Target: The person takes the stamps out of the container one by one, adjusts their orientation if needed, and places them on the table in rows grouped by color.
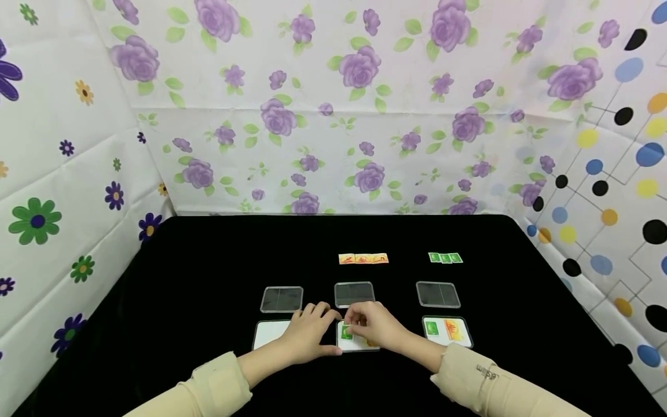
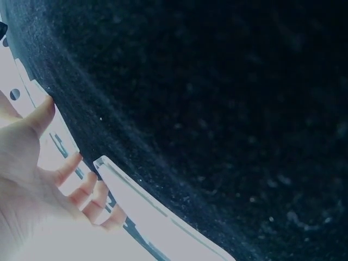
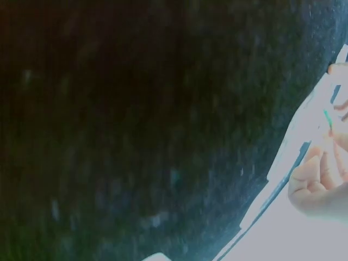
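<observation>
In the head view, a white card in a clear frame [image 1: 358, 346] lies at front centre. My right hand [image 1: 380, 329] is over it, thumb and forefinger pinching a small green sticker [image 1: 346, 333] at its left part. Green also shows by the fingertips of the right hand [image 3: 321, 179] in the right wrist view. An orange sticker is partly hidden under that hand. My left hand [image 1: 307, 336] steadies the card's left side with spread fingers, thumb at the lower corner. In the left wrist view the left hand [image 2: 49, 174] has its thumb on a card edge.
A blank white card [image 1: 268, 333] lies left, partly covered by my left hand. At right is a card [image 1: 440, 337] with green and orange stickers. Behind stand three clear lids [image 1: 282, 299] [image 1: 354, 294] [image 1: 438, 294], then orange stickers [image 1: 363, 259] and green stickers [image 1: 445, 258].
</observation>
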`<state>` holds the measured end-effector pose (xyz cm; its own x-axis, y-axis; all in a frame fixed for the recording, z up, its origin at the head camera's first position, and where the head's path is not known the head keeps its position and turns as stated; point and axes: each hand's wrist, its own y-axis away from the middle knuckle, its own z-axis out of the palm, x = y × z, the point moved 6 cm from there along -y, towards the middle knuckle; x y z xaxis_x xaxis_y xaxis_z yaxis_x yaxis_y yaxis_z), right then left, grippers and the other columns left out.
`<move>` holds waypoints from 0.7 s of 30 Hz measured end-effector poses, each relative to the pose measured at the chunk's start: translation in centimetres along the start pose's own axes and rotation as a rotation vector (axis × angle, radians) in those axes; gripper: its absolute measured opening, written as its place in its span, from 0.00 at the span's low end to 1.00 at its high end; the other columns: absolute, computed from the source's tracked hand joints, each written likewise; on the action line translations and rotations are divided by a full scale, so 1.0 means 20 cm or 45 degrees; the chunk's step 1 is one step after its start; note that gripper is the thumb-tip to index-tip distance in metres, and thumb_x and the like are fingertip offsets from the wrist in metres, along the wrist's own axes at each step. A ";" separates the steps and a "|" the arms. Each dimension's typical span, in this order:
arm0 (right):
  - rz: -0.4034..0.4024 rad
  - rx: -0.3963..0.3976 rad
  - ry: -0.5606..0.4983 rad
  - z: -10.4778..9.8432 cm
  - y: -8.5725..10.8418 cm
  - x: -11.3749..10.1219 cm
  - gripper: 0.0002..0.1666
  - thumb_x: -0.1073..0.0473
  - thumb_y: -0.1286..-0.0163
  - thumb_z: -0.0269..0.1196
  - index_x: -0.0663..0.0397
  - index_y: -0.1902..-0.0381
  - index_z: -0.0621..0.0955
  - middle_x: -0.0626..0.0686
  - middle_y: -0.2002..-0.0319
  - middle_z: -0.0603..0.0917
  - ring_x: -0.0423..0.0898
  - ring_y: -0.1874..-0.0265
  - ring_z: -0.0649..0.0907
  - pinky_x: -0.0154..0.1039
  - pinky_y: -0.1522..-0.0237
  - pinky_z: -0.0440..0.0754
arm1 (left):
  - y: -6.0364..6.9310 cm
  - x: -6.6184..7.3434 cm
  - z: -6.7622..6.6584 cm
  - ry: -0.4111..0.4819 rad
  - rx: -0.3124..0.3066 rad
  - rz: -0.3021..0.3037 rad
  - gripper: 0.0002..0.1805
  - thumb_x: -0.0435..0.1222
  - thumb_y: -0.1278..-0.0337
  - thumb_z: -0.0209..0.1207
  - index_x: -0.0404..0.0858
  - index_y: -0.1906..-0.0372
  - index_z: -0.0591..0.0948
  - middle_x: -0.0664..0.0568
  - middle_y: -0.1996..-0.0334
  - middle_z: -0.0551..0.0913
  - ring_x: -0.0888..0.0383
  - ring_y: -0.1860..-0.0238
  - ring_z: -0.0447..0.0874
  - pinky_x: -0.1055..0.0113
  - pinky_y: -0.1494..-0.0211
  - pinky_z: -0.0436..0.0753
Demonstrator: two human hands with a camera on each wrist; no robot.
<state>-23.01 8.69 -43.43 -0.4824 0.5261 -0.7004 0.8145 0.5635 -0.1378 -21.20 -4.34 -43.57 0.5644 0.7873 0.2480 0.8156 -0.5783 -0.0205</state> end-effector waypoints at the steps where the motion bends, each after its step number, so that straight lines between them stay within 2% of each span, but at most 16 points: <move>1: -0.005 -0.007 -0.008 -0.01 0.00 0.00 0.04 0.64 0.43 0.67 0.54 0.71 0.81 0.45 0.76 0.81 0.30 0.79 0.71 0.26 0.75 0.72 | 0.00 0.00 0.00 -0.004 0.000 0.000 0.34 0.55 0.55 0.66 0.43 0.44 0.73 0.45 0.45 0.73 0.48 0.47 0.71 0.45 0.49 0.73; 15: 0.025 -0.061 -0.057 -0.11 0.03 0.03 0.02 0.65 0.37 0.63 0.58 0.69 0.79 0.49 0.74 0.82 0.31 0.80 0.72 0.28 0.76 0.73 | 0.01 -0.01 0.02 -0.003 0.006 -0.012 0.34 0.56 0.56 0.66 0.44 0.45 0.74 0.46 0.45 0.73 0.48 0.47 0.72 0.45 0.49 0.74; 21: 0.018 -0.043 0.022 -0.18 0.01 0.08 0.04 0.67 0.38 0.63 0.55 0.70 0.79 0.48 0.75 0.81 0.32 0.80 0.71 0.27 0.77 0.72 | 0.00 0.00 0.01 0.012 0.013 -0.017 0.34 0.55 0.56 0.67 0.43 0.45 0.73 0.45 0.45 0.73 0.47 0.47 0.71 0.44 0.48 0.73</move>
<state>-24.75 11.95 -42.06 -0.4767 0.5449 -0.6898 0.8102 0.5768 -0.1043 -21.17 -4.41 -43.73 0.5521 0.7931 0.2573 0.8245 -0.5652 -0.0271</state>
